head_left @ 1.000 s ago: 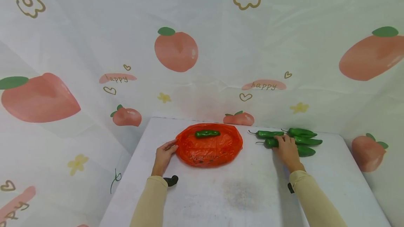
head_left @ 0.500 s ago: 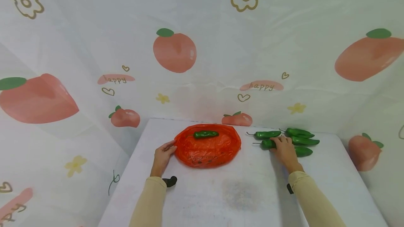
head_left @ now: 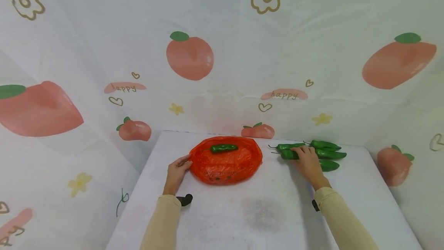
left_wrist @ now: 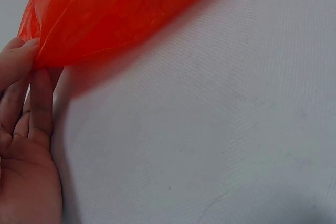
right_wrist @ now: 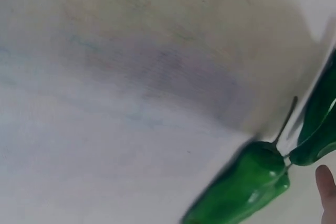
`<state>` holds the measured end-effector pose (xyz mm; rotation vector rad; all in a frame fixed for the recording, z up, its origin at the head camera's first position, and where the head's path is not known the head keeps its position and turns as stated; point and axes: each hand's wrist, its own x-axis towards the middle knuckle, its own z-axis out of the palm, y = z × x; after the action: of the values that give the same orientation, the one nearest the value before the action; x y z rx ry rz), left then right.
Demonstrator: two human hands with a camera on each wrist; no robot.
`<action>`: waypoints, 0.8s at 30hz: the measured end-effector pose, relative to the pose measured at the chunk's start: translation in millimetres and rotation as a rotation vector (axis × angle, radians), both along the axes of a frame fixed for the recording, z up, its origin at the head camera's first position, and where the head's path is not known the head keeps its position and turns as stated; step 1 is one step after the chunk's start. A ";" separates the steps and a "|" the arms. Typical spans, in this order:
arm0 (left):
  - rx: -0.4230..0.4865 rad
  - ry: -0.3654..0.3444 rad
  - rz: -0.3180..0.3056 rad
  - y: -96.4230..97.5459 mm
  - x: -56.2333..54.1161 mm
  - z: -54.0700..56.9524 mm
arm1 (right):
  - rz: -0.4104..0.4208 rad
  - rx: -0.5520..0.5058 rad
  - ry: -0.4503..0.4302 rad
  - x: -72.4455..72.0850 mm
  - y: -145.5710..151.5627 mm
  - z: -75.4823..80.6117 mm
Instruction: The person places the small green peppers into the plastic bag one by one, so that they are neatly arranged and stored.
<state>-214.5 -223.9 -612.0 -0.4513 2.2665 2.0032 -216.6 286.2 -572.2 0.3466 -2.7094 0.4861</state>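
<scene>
On the white table lies a red plastic bag (head_left: 225, 169), spread out with its rim open and one green chili pepper (head_left: 224, 148) inside. My left hand (head_left: 177, 173) pinches the bag's left edge between thumb and fingers, as the left wrist view shows with the red film (left_wrist: 105, 19). To the right, my right hand (head_left: 308, 165) grips a green chili pepper (head_left: 288, 154) from above, its stem pointing left. In the right wrist view only a fingertip (right_wrist: 325, 187) appears, beside a partly cut-off green pepper (right_wrist: 321, 124).
More green peppers lie around my right hand: one behind (head_left: 289, 147), one at the back right (head_left: 325, 146), one to the right (head_left: 331, 154) and one nearer (head_left: 328, 165). A printed curtain (head_left: 222, 115) hangs behind the table (head_left: 215, 219).
The gripped pepper has shifted slightly left and away from me, closer to the pepper behind it, together with my right hand. My left hand stays at the bag's edge. The head view has turned slightly right.
</scene>
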 end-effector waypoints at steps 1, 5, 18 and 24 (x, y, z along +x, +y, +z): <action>0.003 -0.001 0.003 -0.6 -0.3 -0.9 | 0.005 0.001 0.010 -0.6 -0.6 0.9; 0.010 -0.016 0.007 -3.2 -0.6 -4.2 | 0.013 0.011 0.013 -2.3 -4.1 5.5; 0.021 -0.024 -0.013 -1.9 -0.9 -1.4 | 0.038 0.007 -0.086 0.1 -14.6 24.4; 0.024 -0.013 -0.012 -1.4 -1.6 2.2 | -0.010 0.015 -0.138 2.2 -20.6 31.2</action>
<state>-216.2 -225.3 -609.8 -0.4459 2.2300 2.0129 -214.4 265.6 -541.0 0.3144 -2.8481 0.5044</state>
